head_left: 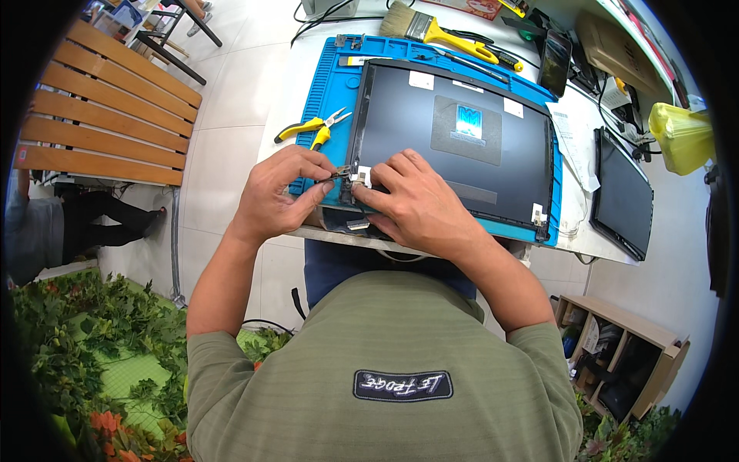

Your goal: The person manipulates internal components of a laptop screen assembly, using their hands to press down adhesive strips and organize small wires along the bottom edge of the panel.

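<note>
A dark laptop screen (385,115) lies face up on a blue work mat (317,100), with small white stickers along its edges. At its near left corner my left hand (281,192) is closed, thumb and forefinger pinching a small dark metal hinge (341,174). My right hand (423,204) grips the same corner, fingers bent and thumb pressed beside the hinge; its fingertips are partly hidden. Just below that hand a flat cable end (358,225) shows at the mat's near edge. Yellow-handled pliers (317,128) lie on the mat, left of the screen.
Beyond the screen lie a wide paintbrush (431,32), a phone (554,63) and hand tools. A second dark panel (622,196) rests at the table's right edge near a yellow bag (681,131). A slatted wooden bench (115,108) and another person's legs (108,219) are at left.
</note>
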The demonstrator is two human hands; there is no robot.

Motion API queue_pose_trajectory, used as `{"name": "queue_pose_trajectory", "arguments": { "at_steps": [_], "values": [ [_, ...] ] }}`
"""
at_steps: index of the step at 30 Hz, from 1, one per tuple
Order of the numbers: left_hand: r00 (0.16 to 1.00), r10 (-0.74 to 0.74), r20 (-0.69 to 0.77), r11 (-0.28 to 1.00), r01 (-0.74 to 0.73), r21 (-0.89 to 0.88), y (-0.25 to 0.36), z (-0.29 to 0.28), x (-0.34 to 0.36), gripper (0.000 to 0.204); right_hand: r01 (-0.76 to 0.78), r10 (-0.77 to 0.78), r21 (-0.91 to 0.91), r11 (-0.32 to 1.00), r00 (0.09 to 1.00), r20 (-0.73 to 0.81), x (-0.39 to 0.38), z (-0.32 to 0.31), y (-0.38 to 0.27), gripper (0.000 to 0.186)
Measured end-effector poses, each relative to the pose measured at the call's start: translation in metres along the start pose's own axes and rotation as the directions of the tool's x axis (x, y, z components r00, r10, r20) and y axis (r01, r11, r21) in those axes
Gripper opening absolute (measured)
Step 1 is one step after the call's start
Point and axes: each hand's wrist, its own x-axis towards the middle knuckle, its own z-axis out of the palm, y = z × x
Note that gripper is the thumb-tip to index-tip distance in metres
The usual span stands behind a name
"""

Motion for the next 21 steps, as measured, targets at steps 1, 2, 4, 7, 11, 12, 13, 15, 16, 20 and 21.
{"name": "queue_pose_trajectory", "arguments": {
  "at_steps": [1,2,4,7,11,12,13,15,16,20,21],
  "values": [
    [1.000,-0.001,0.002,1.000,0.001,-0.001,0.000,0.000,0.000,0.021,-0.001,0.001,0.002,1.000,1.000,0.000,0.000,0.000,0.000,0.045],
    [1.000,-0.002,0.004,1.000,0.002,-0.001,0.000,0.001,-0.001,0.021,-0.002,0.002,0.004,1.000,1.000,0.000,0.000,-0.001,-0.001,0.047],
    [1.000,0.002,0.012,1.000,-0.002,0.004,0.000,-0.001,-0.001,0.020,-0.002,0.002,0.044,0.999,1.000,-0.006,-0.001,-0.001,0.000,0.052],
    [1.000,0.002,0.027,1.000,-0.002,0.015,-0.001,-0.003,-0.002,0.018,-0.026,0.033,0.133,0.991,0.998,-0.049,-0.006,-0.001,0.003,0.059],
    [0.999,-0.025,0.036,1.000,0.025,0.009,-0.001,-0.004,-0.003,0.017,-0.093,0.109,0.196,0.976,0.991,-0.072,-0.011,-0.004,0.003,0.061],
    [0.999,-0.028,0.040,1.000,0.028,0.006,-0.001,-0.003,-0.003,0.017,-0.092,0.107,0.195,0.976,0.992,-0.066,-0.012,-0.004,0.004,0.060],
    [0.999,-0.031,0.042,0.999,0.032,-0.004,-0.001,-0.003,-0.003,0.017,-0.091,0.105,0.195,0.977,0.993,-0.060,-0.013,-0.004,0.004,0.060],
    [0.998,-0.038,0.045,0.999,0.039,-0.023,-0.001,0.000,-0.003,0.017,-0.085,0.097,0.187,0.979,0.994,-0.054,-0.013,-0.004,0.005,0.059],
    [0.998,-0.039,0.057,0.999,0.040,-0.029,0.000,0.000,-0.003,0.018,-0.079,0.091,0.181,0.980,0.994,-0.054,-0.013,-0.004,0.005,0.058],
    [0.996,-0.015,0.090,0.999,0.018,-0.026,0.002,0.003,-0.003,0.020,-0.087,0.100,0.176,0.981,0.993,-0.069,-0.013,-0.002,0.004,0.055],
    [0.995,-0.003,0.095,1.000,0.005,-0.020,0.003,0.003,-0.003,0.020,-0.089,0.102,0.180,0.980,0.993,-0.067,-0.013,-0.002,0.004,0.055]
  ]
}}
